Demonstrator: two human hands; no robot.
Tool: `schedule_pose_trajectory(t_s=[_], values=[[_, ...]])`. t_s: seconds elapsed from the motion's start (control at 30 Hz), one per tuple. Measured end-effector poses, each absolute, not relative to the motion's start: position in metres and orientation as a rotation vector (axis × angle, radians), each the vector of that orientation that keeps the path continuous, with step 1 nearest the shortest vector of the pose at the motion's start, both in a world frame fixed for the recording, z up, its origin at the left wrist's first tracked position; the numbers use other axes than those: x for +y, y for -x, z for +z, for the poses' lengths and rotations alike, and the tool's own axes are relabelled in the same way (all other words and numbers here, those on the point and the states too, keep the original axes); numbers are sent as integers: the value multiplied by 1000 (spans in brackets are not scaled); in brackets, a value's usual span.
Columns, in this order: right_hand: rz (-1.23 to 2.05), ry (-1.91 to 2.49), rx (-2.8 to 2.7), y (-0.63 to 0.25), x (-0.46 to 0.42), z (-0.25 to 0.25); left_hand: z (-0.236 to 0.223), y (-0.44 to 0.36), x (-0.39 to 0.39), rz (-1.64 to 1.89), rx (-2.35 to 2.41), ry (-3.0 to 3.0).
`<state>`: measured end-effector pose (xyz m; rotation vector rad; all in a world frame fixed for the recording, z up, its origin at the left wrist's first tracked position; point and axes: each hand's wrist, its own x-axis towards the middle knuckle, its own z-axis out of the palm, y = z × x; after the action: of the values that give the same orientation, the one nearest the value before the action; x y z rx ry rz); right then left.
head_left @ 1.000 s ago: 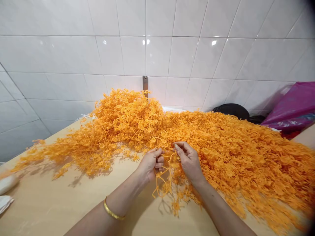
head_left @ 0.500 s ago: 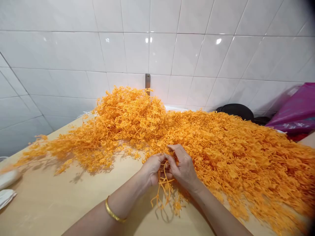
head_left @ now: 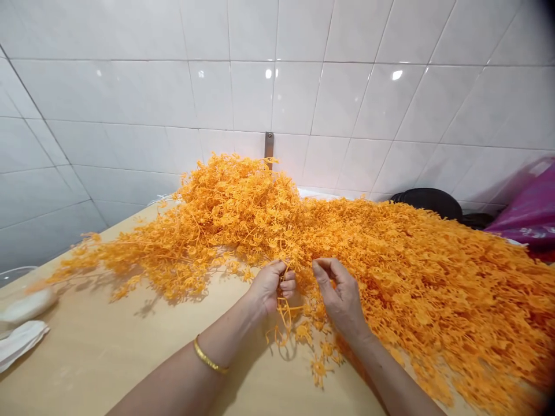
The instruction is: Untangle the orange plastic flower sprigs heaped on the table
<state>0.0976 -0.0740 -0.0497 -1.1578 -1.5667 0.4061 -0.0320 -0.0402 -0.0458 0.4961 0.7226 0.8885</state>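
Observation:
A big heap of orange plastic flower sprigs (head_left: 390, 254) covers the back and right of a pale wooden table (head_left: 108, 358). My left hand (head_left: 271, 284), with a gold bangle on its wrist, is closed around a small bunch of orange sprigs (head_left: 288, 323) that hangs down from the fist toward the table. My right hand (head_left: 340, 294) is just to the right, fingers curled in a pinch at the edge of the heap; what they hold is hidden among the sprigs.
White tiled walls meet in a corner at the left. White cloth-like items (head_left: 21, 341) lie at the table's left edge. A black round object (head_left: 427, 202) and a magenta plastic bag (head_left: 526, 211) sit at the back right behind the heap.
My hands came together half a second ago and have drawn apart again. The bunch stays in the left fist. The view has shifted a little to the left.

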Motion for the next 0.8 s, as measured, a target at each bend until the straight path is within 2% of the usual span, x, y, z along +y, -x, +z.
schedule_pose_trajectory(t_s=[0.37, 0.6, 0.8], values=[[652, 1103, -1445, -95, -68, -55, -53, 27, -54, 894, 788, -794], [777, 1055, -1371, -95, -70, -53, -59, 27, -47, 1034, 813, -650], [1000, 1016, -1151, -97, -68, -54, -51, 31, -46, 966, 686, -477]])
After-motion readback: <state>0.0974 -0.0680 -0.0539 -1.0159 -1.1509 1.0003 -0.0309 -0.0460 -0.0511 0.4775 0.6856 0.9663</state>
